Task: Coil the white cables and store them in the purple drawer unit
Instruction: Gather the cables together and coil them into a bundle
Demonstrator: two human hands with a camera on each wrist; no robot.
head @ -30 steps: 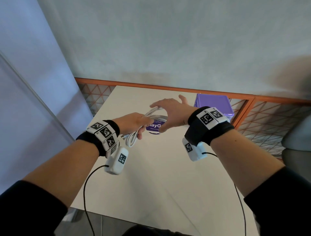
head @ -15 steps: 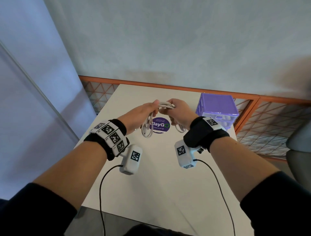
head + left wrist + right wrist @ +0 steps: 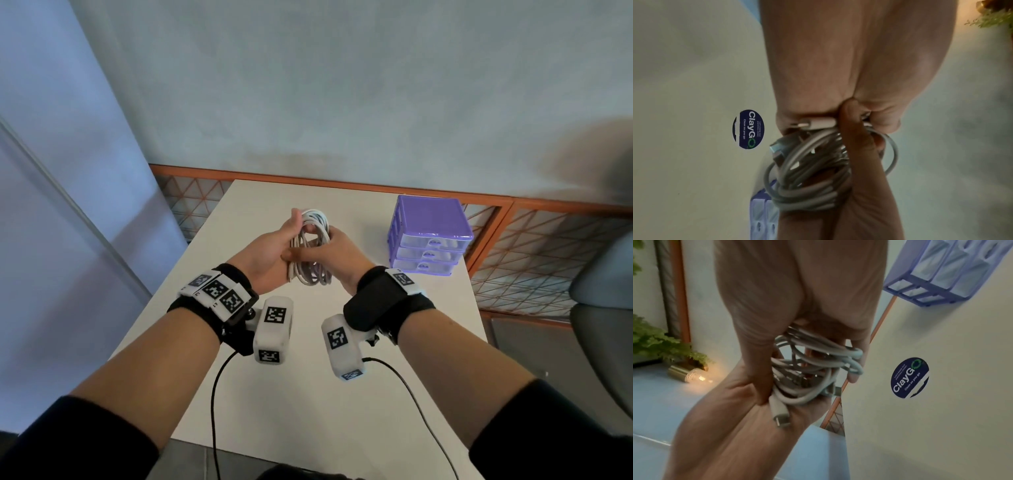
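Note:
A bundle of white cables (image 3: pixel 312 248) is wound into a loose coil and held above the middle of the white table (image 3: pixel 308 394). My left hand (image 3: pixel 277 246) grips its left side, with one plug (image 3: pixel 813 124) pinned under the fingers. My right hand (image 3: pixel 339 250) grips the right side, its thumb (image 3: pixel 857 146) laid across the loops. In the right wrist view the coil (image 3: pixel 818 366) sits between both palms and a plug end (image 3: pixel 780 417) sticks out below. The purple drawer unit (image 3: pixel 430 233) stands at the table's far right, its three clear drawers pushed in.
A round dark blue sticker (image 3: pixel 909 378) lies on the table under the hands. An orange-framed mesh rail (image 3: pixel 548 260) runs behind and right of the table. A grey wall rises behind. A plant and a small lamp (image 3: pixel 688 373) stand off the table's left.
My right hand, open over the coil a second ago, has closed on it. Both hands have drawn together and now hold the coil upright between them, hiding the sticker in the head view.

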